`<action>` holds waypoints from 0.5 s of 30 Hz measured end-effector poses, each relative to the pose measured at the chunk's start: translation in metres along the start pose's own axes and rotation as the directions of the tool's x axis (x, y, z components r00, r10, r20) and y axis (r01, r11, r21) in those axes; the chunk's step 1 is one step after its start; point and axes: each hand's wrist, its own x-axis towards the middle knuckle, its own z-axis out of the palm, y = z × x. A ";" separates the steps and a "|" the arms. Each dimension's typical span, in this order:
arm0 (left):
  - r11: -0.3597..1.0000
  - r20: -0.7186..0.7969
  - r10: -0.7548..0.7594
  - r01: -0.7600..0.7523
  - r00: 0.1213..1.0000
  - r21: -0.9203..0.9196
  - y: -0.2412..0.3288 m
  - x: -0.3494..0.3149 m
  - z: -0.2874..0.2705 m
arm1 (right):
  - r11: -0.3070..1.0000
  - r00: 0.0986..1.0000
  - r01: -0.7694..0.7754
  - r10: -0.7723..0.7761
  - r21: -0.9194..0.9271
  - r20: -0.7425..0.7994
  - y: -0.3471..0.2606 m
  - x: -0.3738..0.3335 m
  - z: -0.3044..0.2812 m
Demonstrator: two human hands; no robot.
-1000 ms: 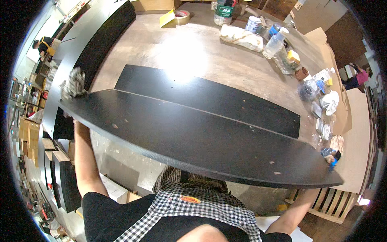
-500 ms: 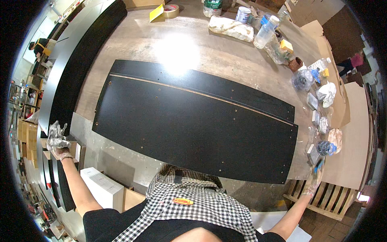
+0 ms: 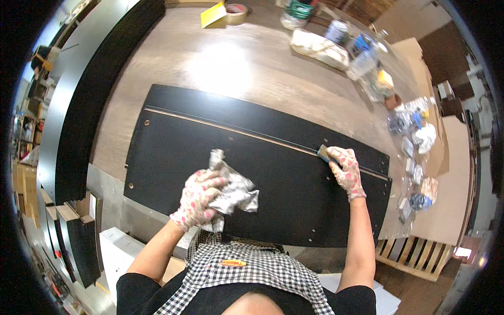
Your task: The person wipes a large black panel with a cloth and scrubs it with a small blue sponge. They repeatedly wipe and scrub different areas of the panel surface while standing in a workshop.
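Observation:
A long black panel [image 3: 247,178] lies on the worktable, with a light groove [image 3: 247,134] running along its far side. My left hand [image 3: 197,199], in a white glove with pink dots, is closed on a crumpled grey-white rag [image 3: 233,191] over the panel's left half. In a matching glove, my right hand [image 3: 345,170] pinches a small flat blue-and-tan piece [image 3: 323,153] at the right part of the groove. Its exact kind is hard to make out, being partly covered by the fingers. Small holes dot the panel.
Stacked black boards [image 3: 86,100] stand along the left. Tape [image 3: 236,14] and a yellow card [image 3: 213,16] lie at the back of the worktable [image 3: 126,136]. Bottles, a can [image 3: 336,31], a wrapped white bundle [image 3: 319,49] and crumpled paper [image 3: 424,137] line the right side.
Both hands have come in from the sides over the panel, the left bringing the rag from beside the stacked boards. My right hand has moved from the table's right edge to the groove.

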 end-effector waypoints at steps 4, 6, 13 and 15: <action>0.978 0.059 0.038 -0.025 0.998 -0.207 -0.013 -0.005 -0.007 | 0.976 0.975 0.209 -0.212 0.054 0.066 -0.039 0.062 0.065; 0.967 0.089 0.049 -0.025 0.995 -0.254 -0.016 -0.006 -0.006 | 0.949 0.946 0.298 -0.308 0.105 0.099 -0.083 0.113 0.109; 0.910 0.152 0.019 0.046 0.988 -0.413 -0.017 -0.007 -0.007 | 0.847 0.840 0.480 -0.519 0.227 0.160 -0.288 0.269 0.216; 0.903 0.173 0.035 0.043 0.984 -0.427 -0.019 -0.008 -0.007 | 0.805 0.810 0.536 -0.576 0.255 0.115 -0.293 0.280 0.230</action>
